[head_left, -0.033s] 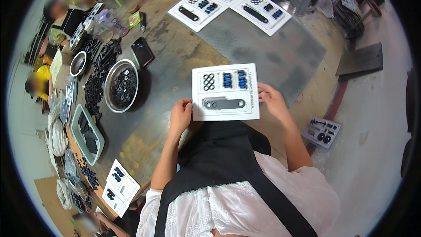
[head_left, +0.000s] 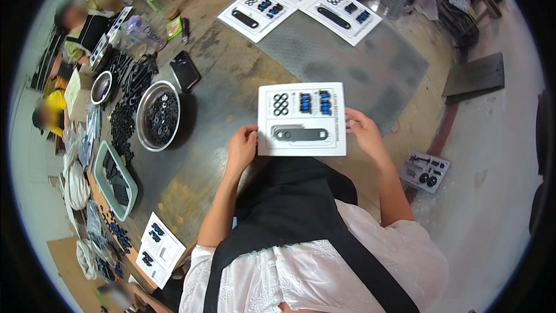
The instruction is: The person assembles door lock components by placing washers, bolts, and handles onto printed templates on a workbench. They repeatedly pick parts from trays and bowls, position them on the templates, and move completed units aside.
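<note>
In front of my apron I hold a white hardware card point(head_left: 265, 120) upright between both hands. Its face carries black rings, blue-and-black small parts in two groups, and a long dark grey bar with rounded ends. My left hand point(head_left: 242, 146) is closed on the card's left edge, the fingertips partly hidden behind it. At the right edge my right hand point(head_left: 365, 132) grips with bent fingers, some of them out of sight behind the card. Three similar cards lie together at the far side of the table, the nearest left one being a white card point(head_left: 253, 33).
Left on the table point(head_left: 214, 104) stand a steel bowl point(head_left: 139, 117) of black rings, a smaller bowl point(head_left: 102, 87) and a pale green tray point(head_left: 131, 202) of dark bars. A black phone point(head_left: 186, 71) lies behind. Another card point(head_left: 164, 255) sits at the near left edge, and co-workers are along the left.
The card in my hands has shifted slightly to the right and tilted a little. Both hands have kept their hold on it and moved with it.
</note>
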Demonstrator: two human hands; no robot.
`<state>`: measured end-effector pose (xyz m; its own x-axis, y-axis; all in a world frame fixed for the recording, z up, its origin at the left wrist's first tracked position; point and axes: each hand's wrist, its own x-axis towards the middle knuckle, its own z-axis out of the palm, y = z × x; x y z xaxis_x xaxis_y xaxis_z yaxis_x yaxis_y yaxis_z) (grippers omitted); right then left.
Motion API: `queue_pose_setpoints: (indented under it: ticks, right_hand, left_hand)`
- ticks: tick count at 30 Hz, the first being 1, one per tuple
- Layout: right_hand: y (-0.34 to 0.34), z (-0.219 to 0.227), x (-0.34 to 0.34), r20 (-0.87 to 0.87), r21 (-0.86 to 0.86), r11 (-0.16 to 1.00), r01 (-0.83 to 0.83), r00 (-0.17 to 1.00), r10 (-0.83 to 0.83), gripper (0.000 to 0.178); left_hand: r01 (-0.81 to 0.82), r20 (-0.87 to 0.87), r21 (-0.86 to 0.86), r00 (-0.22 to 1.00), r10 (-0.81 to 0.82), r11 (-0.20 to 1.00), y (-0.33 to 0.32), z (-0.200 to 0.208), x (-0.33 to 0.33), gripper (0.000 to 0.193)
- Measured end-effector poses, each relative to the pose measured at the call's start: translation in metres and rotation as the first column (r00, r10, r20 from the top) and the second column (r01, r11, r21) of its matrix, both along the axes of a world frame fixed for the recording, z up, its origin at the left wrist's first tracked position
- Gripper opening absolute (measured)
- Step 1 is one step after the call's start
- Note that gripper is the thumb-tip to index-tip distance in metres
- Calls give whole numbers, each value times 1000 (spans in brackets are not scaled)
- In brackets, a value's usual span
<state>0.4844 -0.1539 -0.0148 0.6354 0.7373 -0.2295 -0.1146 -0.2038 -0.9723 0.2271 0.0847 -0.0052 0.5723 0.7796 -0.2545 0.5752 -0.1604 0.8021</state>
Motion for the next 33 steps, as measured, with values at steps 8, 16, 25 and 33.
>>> queue_pose_setpoints:
  ticks: [8,16,25,33]
  right_hand:
    - [-86,-32,63,146,-70,957,281,952,-269,37]
    - [-121,-30,79,301,-165,899,407,888,-347,36]
    - [-100,32,41,830,-397,729,558,557,27,70]
    - [-119,-11,39,416,-97,868,487,812,-409,58]
  left_hand:
    - [325,70,21,943,-325,946,-14,0,130,27]
    - [415,15,180,905,-425,892,-37,2,209,32]
    - [408,202,222,869,-451,885,-50,11,239,30]
    - [610,-139,582,726,-674,537,-100,26,154,57]
